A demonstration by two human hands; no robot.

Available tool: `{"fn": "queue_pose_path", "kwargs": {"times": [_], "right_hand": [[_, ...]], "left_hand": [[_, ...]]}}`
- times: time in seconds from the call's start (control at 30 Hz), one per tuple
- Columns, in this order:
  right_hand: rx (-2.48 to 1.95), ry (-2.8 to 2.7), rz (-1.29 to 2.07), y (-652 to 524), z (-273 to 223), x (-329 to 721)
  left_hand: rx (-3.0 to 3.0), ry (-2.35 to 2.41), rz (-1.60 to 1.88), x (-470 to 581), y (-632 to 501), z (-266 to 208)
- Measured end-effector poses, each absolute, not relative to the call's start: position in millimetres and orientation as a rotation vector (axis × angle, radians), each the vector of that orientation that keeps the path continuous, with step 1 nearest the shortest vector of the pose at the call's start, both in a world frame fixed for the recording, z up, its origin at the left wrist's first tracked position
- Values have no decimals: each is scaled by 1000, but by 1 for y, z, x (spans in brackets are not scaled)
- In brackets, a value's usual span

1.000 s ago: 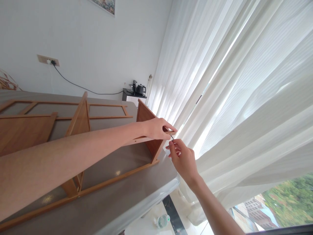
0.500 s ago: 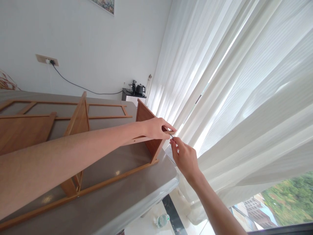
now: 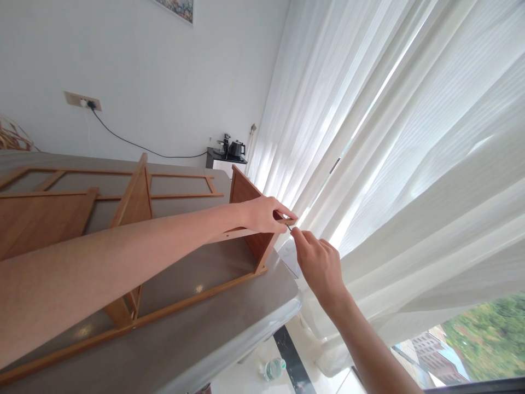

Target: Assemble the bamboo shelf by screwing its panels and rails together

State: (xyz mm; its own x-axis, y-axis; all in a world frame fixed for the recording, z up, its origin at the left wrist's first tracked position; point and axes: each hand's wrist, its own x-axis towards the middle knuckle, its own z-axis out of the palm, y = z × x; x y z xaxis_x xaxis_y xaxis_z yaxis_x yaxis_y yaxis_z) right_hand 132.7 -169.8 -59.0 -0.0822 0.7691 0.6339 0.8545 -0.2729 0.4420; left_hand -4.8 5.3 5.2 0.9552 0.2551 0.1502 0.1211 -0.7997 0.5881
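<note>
My left hand (image 3: 264,214) reaches across the furniture and is closed round the end of a wooden rail (image 3: 232,234), thumb and fingers on either side of it. That rail runs along the upper edge of an upright wooden panel (image 3: 256,249). At the rail's tip, my right hand (image 3: 320,262) pinches a thin dark metal rod (image 3: 289,227), which looks like a hex key. The rod's far tip meets the rail end, close to my left fingers. Most of the rod is hidden in my right fingers. A second upright panel (image 3: 133,200) stands further left, partly behind my left forearm.
The wooden frame lies on a grey-covered table (image 3: 229,306) with a rounded corner. Beyond it, a black kettle (image 3: 237,149) stands on a small cabinet. White curtains (image 3: 369,164) hang close on the right. A plastic bottle (image 3: 274,369) is on the floor below.
My right hand has turned about the rod and shifted slightly right, its back now more to the camera. My left hand keeps its hold on the rail.
</note>
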Motion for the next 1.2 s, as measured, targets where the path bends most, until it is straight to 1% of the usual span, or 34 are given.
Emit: {"fn": "queue_pose_path", "kwargs": {"times": [0.23,0.4,0.5,0.7,0.77,0.87,0.93,1.03,1.2], "right_hand": [[-2069,-1840,-1363,-172,-56,135],[-2020,-1838,-1336,-171,-55,141],[-2028,-1858,-1256,-170,-53,143],[-2111,-1775,-956,-167,-56,137],[-2101,-1778,-990,-167,-57,135],[-2057,-1800,-1152,-169,-57,135],[-2055,-1797,-1170,-169,-56,134],[-2115,-1755,-971,-167,-55,131],[-2076,-1625,-407,-165,-53,122]], "left_hand": [[2496,267,304,-4,6,5],[2501,256,305,-4,6,5],[2494,250,304,-4,6,4],[2511,225,315,-4,6,4],[2508,237,298,-6,5,7],[2517,220,235,-11,2,14],[2528,196,199,-12,1,17],[2531,184,214,-10,2,15],[2542,208,255,-8,2,13]]}}
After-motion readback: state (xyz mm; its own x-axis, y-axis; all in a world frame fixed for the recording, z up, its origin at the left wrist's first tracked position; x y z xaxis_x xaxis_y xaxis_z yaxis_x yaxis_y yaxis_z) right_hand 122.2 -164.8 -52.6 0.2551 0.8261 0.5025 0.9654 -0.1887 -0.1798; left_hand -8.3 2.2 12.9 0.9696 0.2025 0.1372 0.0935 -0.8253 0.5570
